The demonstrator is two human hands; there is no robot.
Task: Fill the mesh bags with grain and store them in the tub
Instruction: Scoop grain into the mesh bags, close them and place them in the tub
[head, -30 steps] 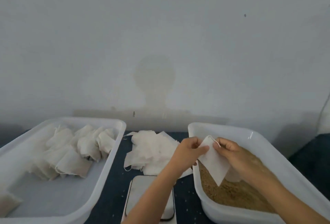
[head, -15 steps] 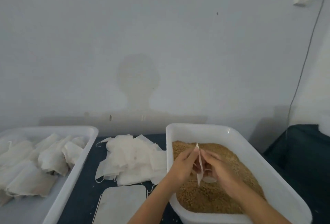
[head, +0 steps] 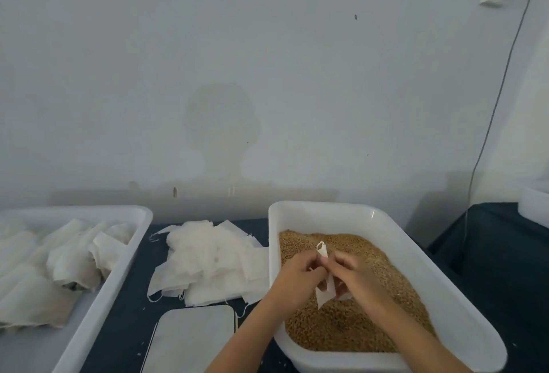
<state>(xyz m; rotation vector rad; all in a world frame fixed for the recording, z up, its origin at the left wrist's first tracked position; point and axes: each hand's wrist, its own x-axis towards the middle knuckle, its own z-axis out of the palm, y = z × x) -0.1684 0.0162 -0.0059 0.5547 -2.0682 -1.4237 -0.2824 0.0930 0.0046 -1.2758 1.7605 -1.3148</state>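
A small white mesh bag hangs edge-on above the brown grain in the white tub on the right. My left hand pinches its left side and my right hand pinches its right side, near the bag's top. Both hands hover just over the grain. A loose pile of empty mesh bags lies on the dark table between the tubs. The white tub on the left holds several filled bags.
A flat white scale sits on the dark table in front of the empty bags. A grey cable runs down the wall at the right. Another white container shows at the far right edge.
The view has swung right. The bag, held flat and facing me over the tub's near-left rim, is now turned edge-on over the middle of the grain, still between both hands.
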